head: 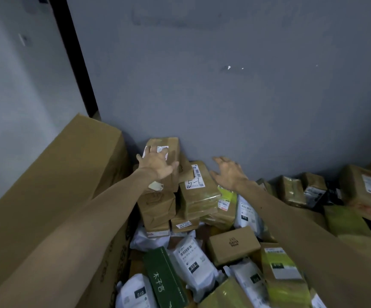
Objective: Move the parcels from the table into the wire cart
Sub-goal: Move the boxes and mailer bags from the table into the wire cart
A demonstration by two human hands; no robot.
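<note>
Many parcels are heaped against a grey wall. A tall taped brown box (171,150) tops a stack at the back. My left hand (156,164) lies on its front face with fingers spread. Just to its right sits a brown box marked "5-1" (199,192). My right hand (230,172) hovers above and to the right of that box, fingers spread, holding nothing. Lower down lie a small brown carton (233,244), a green box (165,278) and several white mailer bags (193,263). No wire cart is in view.
A large cardboard carton (53,185) stands at the left, close beside my left arm. More taped brown boxes (291,192) line the wall at the right, with a bigger one (367,194) at the far right. A dark vertical strip (75,56) runs up the wall corner.
</note>
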